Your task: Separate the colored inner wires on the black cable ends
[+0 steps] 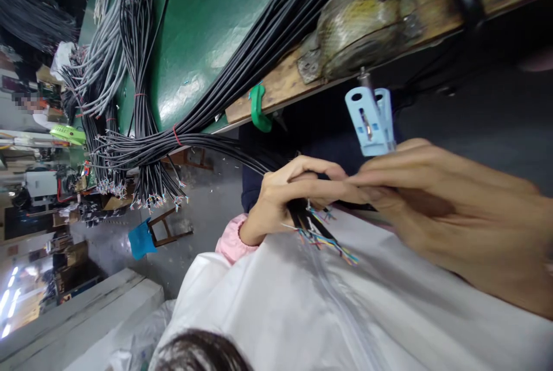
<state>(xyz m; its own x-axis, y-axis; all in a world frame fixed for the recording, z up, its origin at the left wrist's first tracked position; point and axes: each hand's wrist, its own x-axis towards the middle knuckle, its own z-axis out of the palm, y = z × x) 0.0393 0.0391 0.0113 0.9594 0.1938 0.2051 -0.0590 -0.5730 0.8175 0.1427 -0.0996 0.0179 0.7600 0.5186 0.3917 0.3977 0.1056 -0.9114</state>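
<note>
My right hand is nearest, slightly blurred, its fingers narrowed to a pinch at the fingertips of my left hand; I cannot tell what, if anything, sits between them. My left fingers are curled around a few black cables, whose stripped ends, with multicoloured wires, hang below my palm in front of my white garment. A pink cuff covers my left wrist. Just above my right hand stands 1 light-blue clip; contact with my fingers cannot be confirmed. Beyond it, a wooden board carries a taped-over device and, at its edge, 1 green clamp. The held cables run back to the green table, beside a red tie around a black bundle. Grey cables lie farther along the table; 1 blue-topped stool is on the floor at left.
</note>
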